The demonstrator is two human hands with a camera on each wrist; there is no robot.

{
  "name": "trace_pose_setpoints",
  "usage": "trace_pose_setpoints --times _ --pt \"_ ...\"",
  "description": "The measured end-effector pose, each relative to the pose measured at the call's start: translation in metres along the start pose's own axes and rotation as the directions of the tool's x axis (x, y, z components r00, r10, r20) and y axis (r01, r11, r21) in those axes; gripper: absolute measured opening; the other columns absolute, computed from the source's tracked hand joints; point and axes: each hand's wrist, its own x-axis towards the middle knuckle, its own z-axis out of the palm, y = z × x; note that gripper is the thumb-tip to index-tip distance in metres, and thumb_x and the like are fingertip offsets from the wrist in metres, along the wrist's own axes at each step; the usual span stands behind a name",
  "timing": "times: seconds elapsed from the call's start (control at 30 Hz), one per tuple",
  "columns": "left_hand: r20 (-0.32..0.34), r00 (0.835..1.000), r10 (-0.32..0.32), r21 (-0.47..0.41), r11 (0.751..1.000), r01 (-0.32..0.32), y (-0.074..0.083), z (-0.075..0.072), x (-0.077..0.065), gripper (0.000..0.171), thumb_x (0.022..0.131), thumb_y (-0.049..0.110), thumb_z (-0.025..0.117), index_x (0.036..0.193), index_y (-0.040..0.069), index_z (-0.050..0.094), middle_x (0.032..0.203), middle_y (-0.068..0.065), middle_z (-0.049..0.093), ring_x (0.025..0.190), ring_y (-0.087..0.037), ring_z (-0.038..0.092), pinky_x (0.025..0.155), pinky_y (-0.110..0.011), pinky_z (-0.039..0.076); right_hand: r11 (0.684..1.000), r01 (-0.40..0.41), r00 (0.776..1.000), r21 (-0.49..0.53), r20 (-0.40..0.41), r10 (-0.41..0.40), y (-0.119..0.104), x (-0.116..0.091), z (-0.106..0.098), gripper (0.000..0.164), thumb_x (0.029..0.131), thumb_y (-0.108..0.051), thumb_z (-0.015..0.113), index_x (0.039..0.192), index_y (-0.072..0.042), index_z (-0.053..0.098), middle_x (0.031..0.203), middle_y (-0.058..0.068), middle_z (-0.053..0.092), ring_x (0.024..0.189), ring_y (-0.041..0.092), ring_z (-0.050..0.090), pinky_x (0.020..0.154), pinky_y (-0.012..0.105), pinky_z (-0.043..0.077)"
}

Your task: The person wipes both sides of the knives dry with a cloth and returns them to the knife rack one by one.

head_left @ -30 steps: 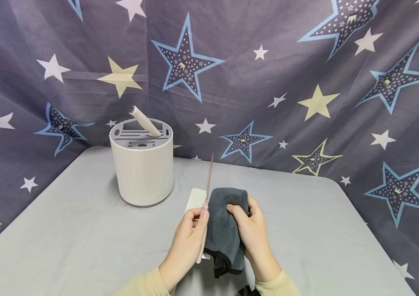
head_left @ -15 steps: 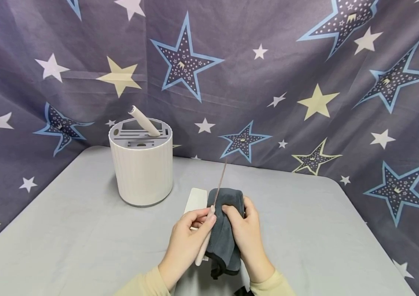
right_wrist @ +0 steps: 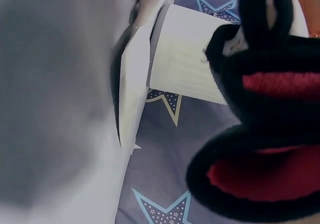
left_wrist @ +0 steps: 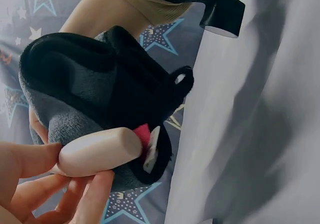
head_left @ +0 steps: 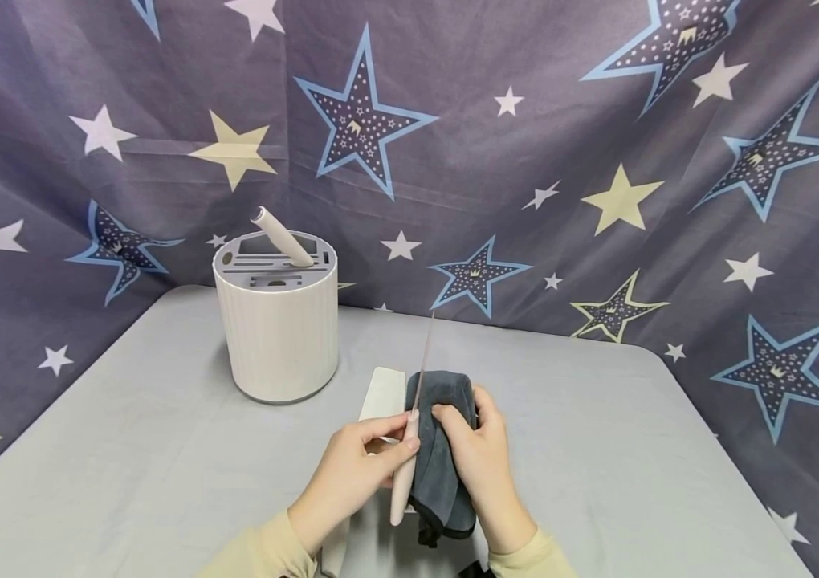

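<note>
My left hand (head_left: 359, 457) pinches a knife (head_left: 404, 478) by its pale pinkish handle, near the blade end. The thin blade (head_left: 425, 353) points up and away, seen almost edge-on, and overlaps the cloth's left edge in the head view. A folded dark grey cloth (head_left: 442, 457) with black trim is gripped by my right hand (head_left: 482, 457), thumb on top and the other fingers mostly hidden behind it. Red lining of the cloth (right_wrist: 270, 176) shows in the right wrist view. In the left wrist view the knife's handle (left_wrist: 100, 151) has its butt close to the cloth's white tag (left_wrist: 151, 151).
A second knife lies on the table beneath my left arm, its broad whitish blade (head_left: 384, 393) pointing away and its handle (head_left: 335, 550) nearer. A round white knife block (head_left: 275, 341) stands at the back left, with one pale handle (head_left: 283, 238) sticking out. Star-patterned fabric hangs behind.
The knife has tilted right over the cloth, then swung back slightly more upright. My right hand and the cloth have shifted a little left. My left wrist has moved left, baring the second knife's handle.
</note>
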Motion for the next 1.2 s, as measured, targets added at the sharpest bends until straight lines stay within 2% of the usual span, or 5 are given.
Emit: trace_pose_setpoints --times 0.2,0.4,0.67,1.0,1.2 --pt "-0.015 1.0 -0.022 -0.053 0.998 0.021 0.0 0.001 0.001 0.043 0.09 0.012 0.072 0.129 -0.003 0.062 0.11 -0.021 0.07 0.088 -0.022 0.072 0.061 -0.03 0.06 1.0 0.005 1.0 -0.017 -0.002 -0.005 0.002 -0.001 0.002 0.022 0.087 -0.01 0.066 0.108 -0.006 0.065 0.083 0.007 0.063 0.064 0.015 0.06 0.058 0.029 0.053" --pt "-0.079 0.997 -0.026 -0.093 0.995 0.019 0.003 0.004 0.004 0.042 0.09 0.01 0.072 0.129 -0.003 0.062 0.112 -0.02 0.069 0.084 -0.02 0.071 0.06 -0.03 0.06 0.999 0.025 1.0 -0.028 0.019 -0.024 0.004 -0.002 0.003 0.023 0.085 -0.009 0.066 0.108 -0.009 0.066 0.084 0.006 0.062 0.066 0.016 0.059 0.059 0.029 0.052" --pt "-0.119 0.993 -0.025 -0.103 0.995 0.013 0.008 0.002 0.007 0.042 0.089 0.01 0.073 0.127 -0.003 0.064 0.109 -0.019 0.069 0.077 -0.013 0.069 0.057 -0.031 0.059 0.999 0.02 0.999 -0.05 0.033 -0.019 0.007 -0.006 0.005 0.024 0.084 -0.008 0.065 0.108 -0.008 0.066 0.084 0.007 0.063 0.067 0.016 0.059 0.059 0.029 0.051" --pt "-0.185 0.981 -0.049 -0.091 0.995 0.032 0.011 -0.004 0.013 0.038 0.089 0.008 0.072 0.125 -0.003 0.065 0.104 -0.015 0.07 0.076 -0.013 0.067 0.056 -0.03 0.059 0.997 0.024 0.997 -0.079 0.072 -0.018 0.007 -0.013 0.009 0.023 0.083 -0.009 0.067 0.106 -0.008 0.064 0.084 0.006 0.063 0.068 0.015 0.059 0.06 0.027 0.05" --pt "-0.193 0.98 -0.048 -0.092 0.995 0.031 0.01 -0.006 0.015 0.037 0.089 0.007 0.072 0.124 -0.003 0.066 0.103 -0.015 0.069 0.075 -0.013 0.066 0.055 -0.031 0.058 0.995 0.045 0.996 -0.084 0.086 -0.037 0.006 -0.017 0.011 0.026 0.081 -0.01 0.068 0.106 -0.006 0.061 0.083 0.006 0.062 0.069 0.012 0.058 0.06 0.026 0.049"
